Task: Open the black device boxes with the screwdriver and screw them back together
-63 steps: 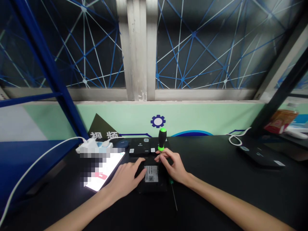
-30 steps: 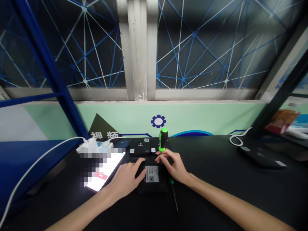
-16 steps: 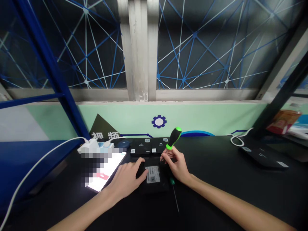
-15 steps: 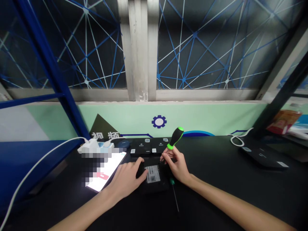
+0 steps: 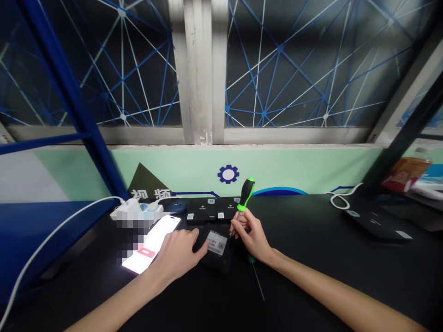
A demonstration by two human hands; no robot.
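A small black box point(image 5: 221, 266) with a white printed label point(image 5: 217, 243) lies turned at an angle on the table in front of me. My left hand point(image 5: 182, 252) grips its left side, the thumb by the label and the fingers at the far edge. My right hand point(image 5: 254, 235) pinches the shaft of a screwdriver point(image 5: 247, 193) with a black and bright green handle, held nearly upright. Its tip is down at the box's right edge; whether it touches is hidden by my fingers. A second, thin screwdriver point(image 5: 258, 281) with a dark green handle lies under my right wrist.
Two more black boxes point(image 5: 202, 210) stand side by side behind, near a dark computer mouse point(image 5: 176, 207). A lit phone point(image 5: 152, 246) lies left, by a power strip point(image 5: 136, 210) with white plugs. Another black device point(image 5: 377, 224) and a white cable point(image 5: 341, 200) are at right.
The labelled box has turned on the table under my left hand. The upright screwdriver has shifted slightly left and straightened. The lying screwdriver has moved a little to the right.
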